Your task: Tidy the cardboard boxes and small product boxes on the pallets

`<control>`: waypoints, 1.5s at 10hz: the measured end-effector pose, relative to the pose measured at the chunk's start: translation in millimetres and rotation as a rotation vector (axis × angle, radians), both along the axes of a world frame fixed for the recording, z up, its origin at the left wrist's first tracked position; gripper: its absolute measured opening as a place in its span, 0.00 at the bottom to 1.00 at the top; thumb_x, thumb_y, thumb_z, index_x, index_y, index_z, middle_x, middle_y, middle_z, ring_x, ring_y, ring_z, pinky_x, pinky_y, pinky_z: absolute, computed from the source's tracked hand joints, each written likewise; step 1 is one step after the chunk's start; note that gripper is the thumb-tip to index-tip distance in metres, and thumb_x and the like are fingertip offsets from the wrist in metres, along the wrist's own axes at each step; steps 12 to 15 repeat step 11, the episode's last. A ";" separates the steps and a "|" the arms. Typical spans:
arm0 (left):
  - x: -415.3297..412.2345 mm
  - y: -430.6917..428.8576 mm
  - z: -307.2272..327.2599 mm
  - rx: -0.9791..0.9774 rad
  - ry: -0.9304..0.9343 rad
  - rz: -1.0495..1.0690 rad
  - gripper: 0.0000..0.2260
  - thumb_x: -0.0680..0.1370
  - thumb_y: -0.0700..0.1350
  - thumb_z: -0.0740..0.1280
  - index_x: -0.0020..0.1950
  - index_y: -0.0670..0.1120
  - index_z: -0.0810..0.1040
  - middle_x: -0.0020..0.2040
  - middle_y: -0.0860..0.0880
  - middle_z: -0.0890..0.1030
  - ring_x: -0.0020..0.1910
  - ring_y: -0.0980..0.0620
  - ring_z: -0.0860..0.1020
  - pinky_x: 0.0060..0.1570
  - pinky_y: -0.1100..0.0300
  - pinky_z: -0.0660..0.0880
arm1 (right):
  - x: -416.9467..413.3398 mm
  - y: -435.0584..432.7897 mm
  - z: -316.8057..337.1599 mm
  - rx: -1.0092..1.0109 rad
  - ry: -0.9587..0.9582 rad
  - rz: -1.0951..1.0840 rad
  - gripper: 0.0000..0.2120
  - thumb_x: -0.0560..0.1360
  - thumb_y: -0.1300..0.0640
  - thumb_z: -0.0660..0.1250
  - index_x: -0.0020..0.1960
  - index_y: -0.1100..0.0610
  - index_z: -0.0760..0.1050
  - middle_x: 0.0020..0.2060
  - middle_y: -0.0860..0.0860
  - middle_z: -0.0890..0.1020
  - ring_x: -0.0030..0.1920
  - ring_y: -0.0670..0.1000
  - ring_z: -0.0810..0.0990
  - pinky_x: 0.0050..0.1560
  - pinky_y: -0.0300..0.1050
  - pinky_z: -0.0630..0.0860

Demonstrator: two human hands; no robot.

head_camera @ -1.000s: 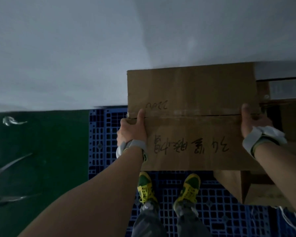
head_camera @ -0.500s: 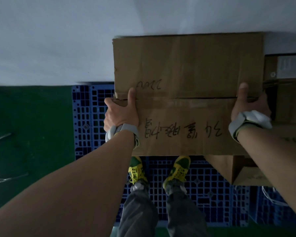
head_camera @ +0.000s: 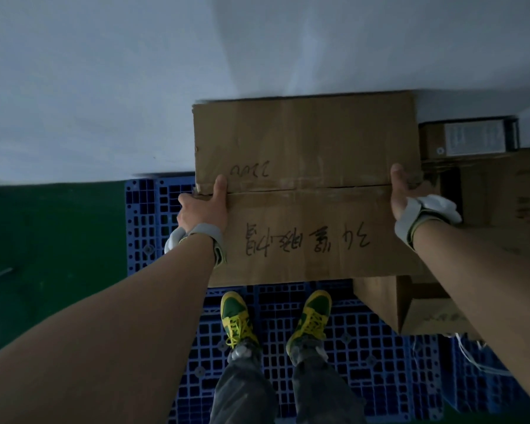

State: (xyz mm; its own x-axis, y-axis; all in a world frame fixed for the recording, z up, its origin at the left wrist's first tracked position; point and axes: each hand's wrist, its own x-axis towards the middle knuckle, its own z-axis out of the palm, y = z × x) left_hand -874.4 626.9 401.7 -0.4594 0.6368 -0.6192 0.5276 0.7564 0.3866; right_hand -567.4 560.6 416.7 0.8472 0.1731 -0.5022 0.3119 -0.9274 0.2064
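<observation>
A large brown cardboard box point(head_camera: 306, 166) with black handwriting on its closed top flaps is held out in front of me, above the blue plastic pallet point(head_camera: 358, 356) I stand on. My left hand point(head_camera: 204, 206) grips its left side, thumb on top near the flap seam. My right hand point(head_camera: 406, 195) grips the right side the same way. Both wrists wear grey bands. The box's underside and far face are hidden.
More cardboard boxes point(head_camera: 508, 203) are stacked at the right, one small box point(head_camera: 468, 137) with a white label behind them. A lower open box point(head_camera: 410, 310) sits by my right foot. White wall ahead, green floor point(head_camera: 49, 255) at left. White cords trail at the lower right.
The box rose toward the wall in the view and then dropped back a little; both hands have kept their grip on its sides. My feet have shifted slightly on the pallet.
</observation>
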 end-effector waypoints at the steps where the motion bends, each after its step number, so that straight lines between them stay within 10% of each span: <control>1: -0.2 2.5 12.2 0.020 -0.020 0.008 0.35 0.72 0.68 0.64 0.64 0.40 0.66 0.60 0.38 0.75 0.62 0.37 0.72 0.56 0.46 0.69 | 2.4 -2.5 12.7 -0.012 0.026 -0.019 0.56 0.62 0.18 0.37 0.64 0.60 0.72 0.32 0.57 0.69 0.30 0.53 0.68 0.25 0.43 0.58; 8: 8.4 -2.2 29.8 0.067 0.020 -0.025 0.39 0.71 0.65 0.68 0.71 0.40 0.61 0.64 0.36 0.73 0.65 0.36 0.70 0.59 0.46 0.67 | 7.4 -15.3 33.2 0.094 0.113 -0.005 0.43 0.72 0.25 0.45 0.78 0.51 0.52 0.60 0.64 0.75 0.40 0.59 0.72 0.27 0.46 0.61; 11: 2.8 -5.2 49.8 0.014 0.102 -0.186 0.36 0.78 0.62 0.60 0.77 0.42 0.55 0.74 0.37 0.63 0.72 0.35 0.62 0.69 0.42 0.61 | 4.4 -25.7 43.3 0.187 0.125 -0.067 0.38 0.74 0.27 0.48 0.76 0.50 0.53 0.54 0.63 0.78 0.50 0.62 0.78 0.48 0.52 0.75; 15: 2.8 -5.2 49.8 0.014 0.102 -0.186 0.36 0.78 0.62 0.60 0.77 0.42 0.55 0.74 0.37 0.63 0.72 0.35 0.62 0.69 0.42 0.61 | 4.4 -25.7 43.3 0.187 0.125 -0.067 0.38 0.74 0.27 0.48 0.76 0.50 0.53 0.54 0.63 0.78 0.50 0.62 0.78 0.48 0.52 0.75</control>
